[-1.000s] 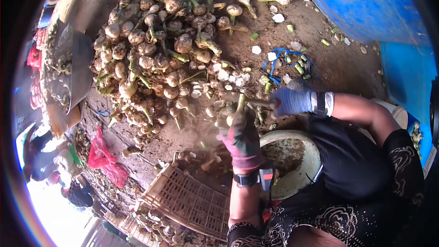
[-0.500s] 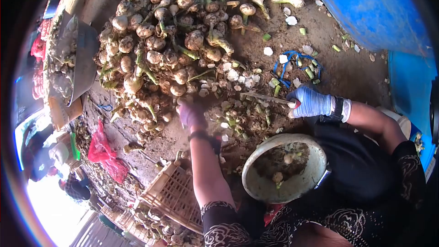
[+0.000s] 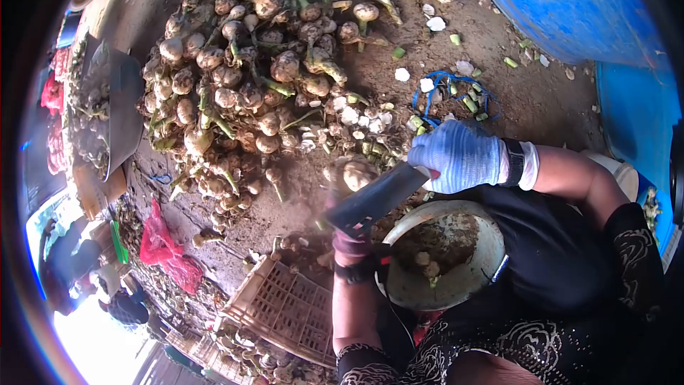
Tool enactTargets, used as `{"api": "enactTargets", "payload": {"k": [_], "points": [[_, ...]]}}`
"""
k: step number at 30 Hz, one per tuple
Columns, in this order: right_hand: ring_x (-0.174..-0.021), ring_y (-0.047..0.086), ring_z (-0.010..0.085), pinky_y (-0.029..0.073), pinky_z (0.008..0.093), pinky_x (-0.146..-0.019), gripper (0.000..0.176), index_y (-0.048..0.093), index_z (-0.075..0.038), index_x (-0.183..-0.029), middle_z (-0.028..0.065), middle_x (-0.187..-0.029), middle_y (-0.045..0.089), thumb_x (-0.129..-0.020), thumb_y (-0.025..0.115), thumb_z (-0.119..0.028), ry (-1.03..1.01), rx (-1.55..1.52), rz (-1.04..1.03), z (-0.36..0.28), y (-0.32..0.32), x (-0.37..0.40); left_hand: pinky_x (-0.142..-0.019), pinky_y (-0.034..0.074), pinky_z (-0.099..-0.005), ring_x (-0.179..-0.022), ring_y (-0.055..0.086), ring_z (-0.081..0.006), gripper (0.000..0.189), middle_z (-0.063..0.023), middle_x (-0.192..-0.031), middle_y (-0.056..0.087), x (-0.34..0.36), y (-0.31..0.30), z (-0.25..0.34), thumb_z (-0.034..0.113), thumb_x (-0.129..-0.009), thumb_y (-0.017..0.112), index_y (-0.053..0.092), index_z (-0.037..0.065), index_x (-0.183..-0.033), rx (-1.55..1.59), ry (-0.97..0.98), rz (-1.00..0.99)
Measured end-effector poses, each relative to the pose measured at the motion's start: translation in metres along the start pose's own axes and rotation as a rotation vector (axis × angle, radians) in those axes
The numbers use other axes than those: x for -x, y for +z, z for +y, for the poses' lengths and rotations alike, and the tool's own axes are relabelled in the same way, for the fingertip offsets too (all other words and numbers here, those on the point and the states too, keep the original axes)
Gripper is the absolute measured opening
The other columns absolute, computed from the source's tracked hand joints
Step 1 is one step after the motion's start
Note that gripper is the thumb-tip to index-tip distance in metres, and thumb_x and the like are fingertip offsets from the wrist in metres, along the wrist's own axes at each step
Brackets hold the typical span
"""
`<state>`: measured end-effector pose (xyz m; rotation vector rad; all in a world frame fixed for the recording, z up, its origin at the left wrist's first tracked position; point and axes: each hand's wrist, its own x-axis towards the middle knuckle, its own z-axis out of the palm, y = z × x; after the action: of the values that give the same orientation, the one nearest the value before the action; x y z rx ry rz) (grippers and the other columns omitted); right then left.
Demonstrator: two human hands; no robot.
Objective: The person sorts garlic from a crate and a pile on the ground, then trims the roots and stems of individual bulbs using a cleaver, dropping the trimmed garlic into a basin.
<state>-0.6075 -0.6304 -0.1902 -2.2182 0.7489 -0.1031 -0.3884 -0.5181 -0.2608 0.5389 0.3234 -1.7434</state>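
My right hand [image 3: 459,157], in a blue-white glove, grips the handle of a wide dark-bladed knife [image 3: 377,199]. The blade slants down to the left across my left hand [image 3: 350,242], which wears a purplish glove. Just past the blade's upper edge is a large pale garlic bulb [image 3: 358,173], apparently held by my left fingers; blade and blur partly hide them. A pile of dirty garlic bulbs with green stalks [image 3: 235,78] lies on the ground ahead. Below my hands, a round bowl [image 3: 491,242] holds soil and a couple of bulbs.
A woven basket [image 3: 285,306] stands lower left, near a red net bag [image 3: 167,249]. Blue barrels [image 3: 570,7] fill the upper right. Cut stalk pieces and blue string [image 3: 431,100] lie on the soil. A metal tub [image 3: 125,110] stands at far left, with people behind.
My left hand has drawn back from the pile toward me, with a bulb now beside it. My right hand has moved left, bringing the knife, its blade now broadside, over my left hand.
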Motion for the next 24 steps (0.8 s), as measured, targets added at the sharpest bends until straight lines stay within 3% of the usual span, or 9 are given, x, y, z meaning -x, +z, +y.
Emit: {"api": "enactTargets", "payload": {"k": [3,11,14,15,17,18,19,22,24], "points": [[-0.064,0.061,0.0308,0.045,0.0431,-0.054,0.017,0.059,-0.009,-0.077,0.0098,-0.068,0.057,-0.063,0.063,-0.018,-0.075,0.046,0.010,-0.001,0.002,0.003,-0.075,0.050,-0.0260,-0.091,0.059,-0.0160,0.029,-0.0082,-0.100,0.060,0.030,-0.009,-0.029,0.020,-0.092,0.053,0.053,0.001,-0.114,-0.643,0.122,0.060],[-0.063,0.061,0.0317,0.048,0.0429,-0.058,0.017,0.058,-0.009,-0.072,0.0091,-0.067,0.058,-0.062,0.066,-0.021,-0.093,-0.062,0.023,0.025,0.022,0.012,-0.081,0.050,-0.0299,-0.100,0.059,-0.0197,0.033,-0.0109,-0.108,0.060,0.038,-0.025,-0.048,0.028,-0.093,0.050,0.055,0.000,-0.110,-0.730,0.022,0.054],[-0.062,0.063,0.0309,0.048,0.0429,-0.058,0.015,0.064,-0.010,-0.079,0.0118,-0.062,0.061,-0.069,0.061,-0.021,0.274,0.081,-0.156,0.073,0.037,0.021,-0.079,0.049,-0.0264,-0.084,0.060,-0.0144,0.051,-0.0057,-0.095,0.063,0.030,0.042,-0.042,0.019,-0.072,0.074,0.054,-0.001,-0.114,-0.785,0.075,-0.124],[-0.062,0.063,0.0307,0.048,0.0427,-0.059,0.016,0.066,-0.010,-0.081,0.0124,-0.061,0.061,-0.070,0.060,-0.020,0.342,0.150,-0.236,0.084,0.037,0.028,-0.080,0.050,-0.0275,-0.089,0.060,-0.0141,0.049,-0.0067,-0.099,0.063,0.034,0.047,-0.037,0.018,-0.071,0.074,0.055,-0.002,-0.111,-1.242,0.184,-0.223],[-0.062,0.063,0.0309,0.048,0.0424,-0.059,0.017,0.065,-0.010,-0.081,0.0124,-0.062,0.061,-0.069,0.060,-0.020,0.426,0.092,-0.152,0.085,0.038,0.037,-0.082,0.050,-0.0283,-0.091,0.061,-0.0149,0.051,-0.0081,-0.103,0.063,0.031,0.055,-0.028,0.016,-0.071,0.073,0.053,-0.002,-0.114,-1.086,0.163,-0.107],[-0.061,0.062,0.0312,0.048,0.0414,-0.059,0.016,0.065,-0.010,-0.080,0.0123,-0.062,0.060,-0.069,0.060,-0.020,0.417,-0.072,-0.012,0.073,0.029,0.034,-0.082,0.050,-0.0290,-0.092,0.061,-0.0154,0.052,-0.0085,-0.104,0.063,0.027,0.052,-0.030,0.014,-0.072,0.072,0.050,-0.001,-0.117,-1.196,0.268,-0.040],[-0.061,0.062,0.0311,0.048,0.0402,-0.058,0.015,0.063,-0.009,-0.079,0.0126,-0.062,0.060,-0.068,0.062,-0.019,0.469,-0.161,0.004,0.062,0.020,0.027,-0.072,0.052,-0.0277,-0.086,0.063,-0.0140,0.067,-0.0056,-0.098,0.065,0.022,0.052,-0.032,0.048,-0.070,0.079,0.058,-0.001,-0.110,-1.186,0.269,0.081],[-0.061,0.061,0.0324,0.048,0.0400,-0.056,0.013,0.061,-0.009,-0.076,0.0127,-0.062,0.059,-0.066,0.062,-0.018,0.193,-0.221,0.103,0.038,0.015,0.027,-0.072,0.051,-0.0288,-0.084,0.062,-0.0163,0.052,-0.0049,-0.095,0.064,0.022,0.037,-0.023,0.038,-0.078,0.072,0.057,0.002,-0.111,-1.122,0.155,-0.032],[-0.062,0.060,0.0338,0.047,0.0418,-0.056,0.015,0.057,-0.008,-0.071,0.0119,-0.064,0.057,-0.063,0.064,-0.020,-0.053,-0.202,0.117,0.022,0.004,0.022,-0.070,0.053,-0.0329,-0.086,0.064,-0.0176,0.031,-0.0076,-0.092,0.065,0.018,0.003,-0.024,0.015,-0.079,0.068,0.061,-0.001,-0.104,-1.389,0.138,-0.066]]}}
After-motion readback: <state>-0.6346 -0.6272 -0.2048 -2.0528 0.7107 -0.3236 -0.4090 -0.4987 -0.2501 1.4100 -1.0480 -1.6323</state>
